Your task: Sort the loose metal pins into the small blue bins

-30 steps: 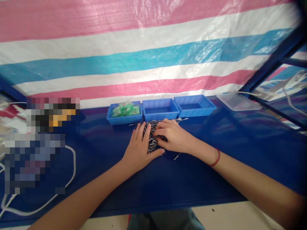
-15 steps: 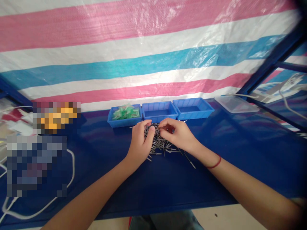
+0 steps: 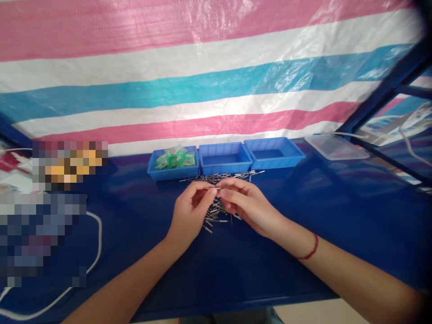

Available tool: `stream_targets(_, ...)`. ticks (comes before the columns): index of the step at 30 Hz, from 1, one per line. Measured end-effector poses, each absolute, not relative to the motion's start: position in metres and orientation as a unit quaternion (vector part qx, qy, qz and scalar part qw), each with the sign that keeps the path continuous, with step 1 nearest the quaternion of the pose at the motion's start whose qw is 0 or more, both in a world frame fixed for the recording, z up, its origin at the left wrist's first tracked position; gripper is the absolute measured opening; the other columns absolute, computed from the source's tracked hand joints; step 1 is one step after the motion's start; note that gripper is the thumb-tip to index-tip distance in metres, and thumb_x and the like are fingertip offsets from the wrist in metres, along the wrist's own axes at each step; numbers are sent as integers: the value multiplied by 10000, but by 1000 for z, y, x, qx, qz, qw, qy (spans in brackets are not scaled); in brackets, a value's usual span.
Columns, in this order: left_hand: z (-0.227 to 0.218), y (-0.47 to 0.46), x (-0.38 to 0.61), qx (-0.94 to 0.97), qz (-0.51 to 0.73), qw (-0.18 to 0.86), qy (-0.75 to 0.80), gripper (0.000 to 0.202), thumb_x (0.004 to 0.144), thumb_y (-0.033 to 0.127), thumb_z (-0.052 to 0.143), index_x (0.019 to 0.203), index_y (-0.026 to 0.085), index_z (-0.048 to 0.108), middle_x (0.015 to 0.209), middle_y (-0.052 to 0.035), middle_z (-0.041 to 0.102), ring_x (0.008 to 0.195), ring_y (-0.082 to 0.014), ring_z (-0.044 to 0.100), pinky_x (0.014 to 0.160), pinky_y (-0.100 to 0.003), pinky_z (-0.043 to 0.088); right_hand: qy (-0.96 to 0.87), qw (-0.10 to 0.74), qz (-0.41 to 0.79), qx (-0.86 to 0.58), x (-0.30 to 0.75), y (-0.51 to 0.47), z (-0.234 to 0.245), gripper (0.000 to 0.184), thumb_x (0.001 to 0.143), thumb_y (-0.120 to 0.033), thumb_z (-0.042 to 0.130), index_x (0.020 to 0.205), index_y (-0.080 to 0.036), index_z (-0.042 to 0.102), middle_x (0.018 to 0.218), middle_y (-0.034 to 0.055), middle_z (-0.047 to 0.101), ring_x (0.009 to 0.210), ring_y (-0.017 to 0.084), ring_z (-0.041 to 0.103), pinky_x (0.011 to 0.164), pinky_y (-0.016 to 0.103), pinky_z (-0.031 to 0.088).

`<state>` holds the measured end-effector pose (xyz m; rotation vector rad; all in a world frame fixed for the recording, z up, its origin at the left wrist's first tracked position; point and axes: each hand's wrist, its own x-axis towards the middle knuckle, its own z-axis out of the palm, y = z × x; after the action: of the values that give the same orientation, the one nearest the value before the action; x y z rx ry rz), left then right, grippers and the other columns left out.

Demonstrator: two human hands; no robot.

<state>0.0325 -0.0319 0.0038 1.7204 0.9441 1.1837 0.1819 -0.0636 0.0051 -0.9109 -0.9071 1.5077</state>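
Toward the back of the tabletop (image 3: 303, 216), a pin (image 3: 216, 188) is pinched at its ends by the left hand (image 3: 189, 210) and the right hand (image 3: 249, 206), just above the pile (image 3: 221, 178) spread before three bins (image 3: 224, 167) lined along the back edge.

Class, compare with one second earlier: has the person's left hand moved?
Yes. The left hand has drawn back from the blue bins toward the person, fingers now curled to pinch a pin with the right hand.
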Motion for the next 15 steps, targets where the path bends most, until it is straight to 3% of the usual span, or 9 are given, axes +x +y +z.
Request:
stream_targets(7,-4,-24,24,763,450,333,323,106,856,240,602,945,205,648,892,-28,629,793,-137,603,690,-238,495,-423,533,602,-417,186,-63,10,175,761,-331,696,824,-175,649,645,-25,583,522,65,445,476,213,328)
stream_targets(12,-1,-24,25,779,431,305,338,117,877,255,576,955,207,649,930,-43,630,827,-143,600,694,-235,487,-514,579,465,-429,187,-66,11,143,756,-311,699,828,-205,635,804,9,643,662,110,560,574,247,436)
stream_targets(15,2,-25,26,795,404,313,328,133,895,277,545,914,198,650,921,-50,629,830,-150,595,688,-240,483,-584,565,372,-449,188,-69,10,129,807,-332,645,811,-206,615,817,20,631,724,138,575,619,271,458)
